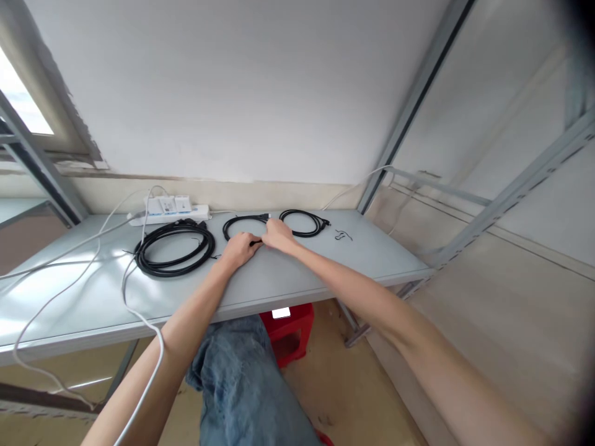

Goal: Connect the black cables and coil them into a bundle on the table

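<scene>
A coiled black cable (pixel 242 218) lies in the middle of the grey metal shelf (pixel 288 272). My left hand (pixel 240 249) and my right hand (pixel 277 235) meet at its near side, fingers closed on it. The exact finger grip is partly hidden by the hands. Just beyond my right hand lies a smaller coiled black cable (pixel 304 234). To the left sits a larger, thicker black cable coil (pixel 151 267). A few thin black ties (pixel 343 235) lie loose on the right side.
A white power strip (pixel 199 213) with plugged-in adapters stands against the wall at the back left. White cords (pixel 124 291) run from there over the shelf's front edge, one across my left forearm. Below is a red stool (pixel 297 322) with a white-screened item (pixel 281 313). Metal posts (pixel 409 105) flank the shelf.
</scene>
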The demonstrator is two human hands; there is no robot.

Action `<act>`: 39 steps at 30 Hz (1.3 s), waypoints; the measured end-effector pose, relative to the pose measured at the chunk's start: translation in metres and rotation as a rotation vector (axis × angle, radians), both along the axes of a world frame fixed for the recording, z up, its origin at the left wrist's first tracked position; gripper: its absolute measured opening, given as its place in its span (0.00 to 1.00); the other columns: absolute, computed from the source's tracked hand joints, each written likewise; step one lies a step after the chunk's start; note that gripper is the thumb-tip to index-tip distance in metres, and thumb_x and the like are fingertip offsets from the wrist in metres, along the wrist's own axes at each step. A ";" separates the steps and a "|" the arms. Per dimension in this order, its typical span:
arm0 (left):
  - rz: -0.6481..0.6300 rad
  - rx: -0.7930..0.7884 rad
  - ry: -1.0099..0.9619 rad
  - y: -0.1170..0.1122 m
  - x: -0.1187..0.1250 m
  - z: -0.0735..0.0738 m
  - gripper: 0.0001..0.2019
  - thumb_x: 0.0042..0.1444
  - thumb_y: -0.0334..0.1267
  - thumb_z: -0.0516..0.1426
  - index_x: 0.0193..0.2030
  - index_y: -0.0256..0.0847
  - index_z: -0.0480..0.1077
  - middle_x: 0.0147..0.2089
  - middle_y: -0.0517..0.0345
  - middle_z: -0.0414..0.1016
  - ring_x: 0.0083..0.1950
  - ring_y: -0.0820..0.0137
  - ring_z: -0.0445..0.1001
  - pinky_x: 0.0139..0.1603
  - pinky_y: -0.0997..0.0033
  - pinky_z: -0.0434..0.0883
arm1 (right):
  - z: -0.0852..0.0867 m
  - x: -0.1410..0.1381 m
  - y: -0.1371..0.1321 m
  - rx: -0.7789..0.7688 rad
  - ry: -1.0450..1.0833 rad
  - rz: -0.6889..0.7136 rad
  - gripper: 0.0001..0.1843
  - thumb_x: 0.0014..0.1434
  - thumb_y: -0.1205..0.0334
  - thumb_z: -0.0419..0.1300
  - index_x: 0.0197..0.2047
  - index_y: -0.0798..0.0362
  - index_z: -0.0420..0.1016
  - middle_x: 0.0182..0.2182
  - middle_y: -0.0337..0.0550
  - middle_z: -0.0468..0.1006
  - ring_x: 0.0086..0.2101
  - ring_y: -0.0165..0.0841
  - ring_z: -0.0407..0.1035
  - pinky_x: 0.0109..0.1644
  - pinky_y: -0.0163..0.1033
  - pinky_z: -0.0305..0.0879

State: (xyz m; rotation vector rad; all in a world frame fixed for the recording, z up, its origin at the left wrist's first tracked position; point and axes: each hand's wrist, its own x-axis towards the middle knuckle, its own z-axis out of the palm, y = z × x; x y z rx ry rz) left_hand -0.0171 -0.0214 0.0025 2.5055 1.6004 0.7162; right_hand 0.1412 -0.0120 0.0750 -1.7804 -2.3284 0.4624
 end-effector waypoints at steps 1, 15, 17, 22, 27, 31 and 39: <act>0.000 0.002 0.003 0.000 0.000 0.000 0.17 0.68 0.42 0.53 0.49 0.44 0.84 0.45 0.45 0.86 0.48 0.57 0.81 0.45 0.68 0.69 | 0.001 0.002 0.005 -0.145 0.129 -0.058 0.04 0.60 0.72 0.63 0.38 0.59 0.79 0.34 0.52 0.83 0.29 0.33 0.75 0.33 0.34 0.69; 0.037 -0.025 0.018 0.004 -0.003 -0.004 0.17 0.68 0.44 0.54 0.53 0.44 0.83 0.49 0.46 0.85 0.51 0.55 0.81 0.47 0.66 0.71 | -0.026 0.013 -0.020 0.392 -0.191 0.223 0.11 0.68 0.69 0.57 0.51 0.57 0.77 0.46 0.57 0.84 0.47 0.44 0.80 0.49 0.43 0.72; 0.054 -0.030 0.028 0.003 -0.002 -0.002 0.17 0.68 0.43 0.54 0.51 0.42 0.83 0.49 0.44 0.85 0.52 0.55 0.81 0.48 0.66 0.71 | -0.033 0.014 -0.025 0.451 -0.297 0.295 0.17 0.67 0.73 0.54 0.58 0.58 0.73 0.48 0.57 0.83 0.48 0.45 0.80 0.49 0.44 0.72; 0.019 -0.037 -0.018 -0.001 0.000 0.000 0.16 0.67 0.41 0.55 0.52 0.41 0.82 0.51 0.45 0.85 0.54 0.57 0.81 0.53 0.65 0.73 | -0.047 0.020 -0.027 0.449 -0.266 0.236 0.16 0.71 0.72 0.50 0.59 0.55 0.69 0.51 0.55 0.82 0.45 0.42 0.80 0.45 0.40 0.69; -0.005 0.029 -0.025 -0.002 0.000 0.000 0.16 0.67 0.38 0.54 0.54 0.42 0.81 0.51 0.47 0.84 0.56 0.58 0.78 0.56 0.64 0.73 | -0.059 0.028 -0.021 0.441 -0.117 0.194 0.13 0.74 0.69 0.48 0.55 0.53 0.69 0.50 0.51 0.82 0.45 0.39 0.78 0.41 0.37 0.63; 0.014 0.043 0.013 -0.003 -0.002 0.000 0.14 0.67 0.40 0.56 0.52 0.41 0.81 0.47 0.47 0.82 0.56 0.57 0.77 0.57 0.64 0.72 | -0.065 0.031 -0.016 0.446 0.000 0.147 0.12 0.74 0.68 0.48 0.51 0.52 0.72 0.47 0.47 0.83 0.43 0.38 0.78 0.39 0.37 0.59; 0.059 0.014 0.010 -0.004 -0.001 0.002 0.15 0.68 0.47 0.57 0.50 0.42 0.80 0.48 0.47 0.82 0.54 0.57 0.77 0.53 0.65 0.71 | -0.069 0.040 -0.004 0.384 0.268 -0.028 0.13 0.73 0.65 0.49 0.46 0.51 0.75 0.37 0.44 0.83 0.37 0.37 0.76 0.41 0.35 0.61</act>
